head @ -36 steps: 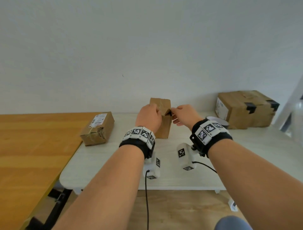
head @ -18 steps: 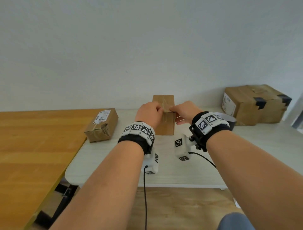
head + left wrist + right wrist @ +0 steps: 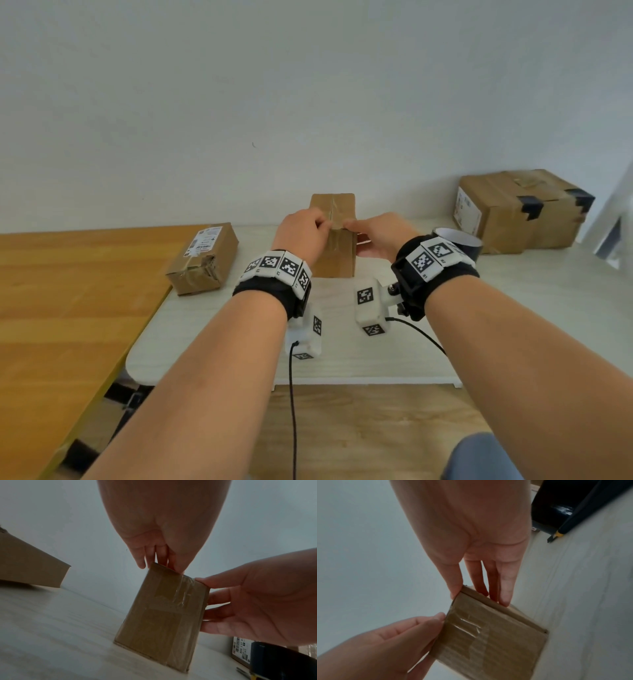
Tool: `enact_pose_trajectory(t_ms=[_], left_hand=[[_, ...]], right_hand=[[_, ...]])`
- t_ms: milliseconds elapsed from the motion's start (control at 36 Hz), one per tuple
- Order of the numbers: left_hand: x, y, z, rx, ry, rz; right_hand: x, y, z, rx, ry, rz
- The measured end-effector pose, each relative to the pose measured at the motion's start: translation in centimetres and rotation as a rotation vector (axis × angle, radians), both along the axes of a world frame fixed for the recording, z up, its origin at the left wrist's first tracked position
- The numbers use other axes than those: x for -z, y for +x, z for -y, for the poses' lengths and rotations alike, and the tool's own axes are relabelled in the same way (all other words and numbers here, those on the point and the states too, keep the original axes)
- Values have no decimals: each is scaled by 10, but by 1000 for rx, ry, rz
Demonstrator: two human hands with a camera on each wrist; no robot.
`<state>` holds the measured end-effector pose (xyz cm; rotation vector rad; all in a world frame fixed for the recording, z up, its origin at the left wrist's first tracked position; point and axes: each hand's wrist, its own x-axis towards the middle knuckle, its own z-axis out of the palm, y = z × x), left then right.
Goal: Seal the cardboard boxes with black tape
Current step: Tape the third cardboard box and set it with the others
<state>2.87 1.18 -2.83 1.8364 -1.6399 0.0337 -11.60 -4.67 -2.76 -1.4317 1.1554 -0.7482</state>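
Small box (image 3: 334, 236) stands upright mid-way across the white table (image 3: 513, 308), flaps closed. Left hand (image 3: 303, 236) grips its top-left edge; right hand (image 3: 378, 238) holds the right side, thumb on top. Black tape roll (image 3: 460, 241) just right of that hand; two more boxes (image 3: 520, 209) flank.

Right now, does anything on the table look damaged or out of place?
Yes: the small labelled box at the table's left edge has a crumpled, torn near end. The upright box between both hands carries only clear tape, no black yet.
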Motion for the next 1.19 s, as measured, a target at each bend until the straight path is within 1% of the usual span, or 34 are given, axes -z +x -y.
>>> enact_pose_trajectory(t_ms=[83, 167, 250, 333, 444, 528, 583, 667, 778, 833, 917, 1000, 1194], left_hand=[[0, -1, 1, -1, -6, -3], [0, -5, 2, -24, -5, 41], [1, -6, 4, -53, 8, 117], [0, -6, 5, -62, 21, 137], [1, -6, 6, -66, 28, 166], [4, -7, 7, -69, 14, 210], [6, -8, 9, -81, 7, 211], [5, -13, 10, -94, -20, 202], [-2, -29, 10, -60, -119, 281], [-5, -38, 10, -46, -117, 305], [-4, -50, 13, -56, -49, 329], [3, -55, 16, -44, -53, 361], [6, -65, 18, -16, -73, 314]], right_hand=[[-2, 0, 0, 21, 6, 31], [-3, 1, 1, 38, 9, 60], [-1, 4, 1, 73, -18, 34], [2, 5, -1, 93, -23, 10], [1, 1, -4, 70, -40, -97], [-4, -7, -5, 83, -182, -260], [-8, -15, -6, 113, -278, -338], [-13, -27, -6, 175, -357, -381], [-17, -40, -4, 208, -430, -464], [-17, -46, -4, 221, -446, -506], [-13, -55, -5, 239, -438, -573], [-8, -62, -7, 268, -417, -601], [-2, -78, -7, 283, -396, -694]])
